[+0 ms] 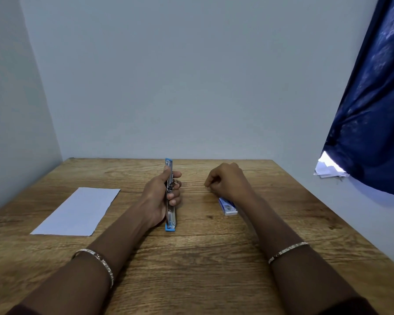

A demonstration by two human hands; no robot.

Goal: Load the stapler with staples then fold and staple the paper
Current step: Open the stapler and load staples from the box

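Note:
A blue and metal stapler (pixel 170 214) lies swung fully open in a long line at the middle of the wooden table (pixel 191 258). My left hand (pixel 162 196) grips it around its hinge. My right hand (pixel 225 180) rests to the right with its fingers curled in; whether it pinches anything is hidden. A small blue and white staple box (pixel 228 206) lies just under my right wrist. A white sheet of paper (pixel 77 211) lies flat at the left of the table.
Pale walls close the table in at the back and left. A dark blue curtain (pixel 369 110) hangs at the right, with bright light at its lower edge. Thin bracelets sit on both forearms.

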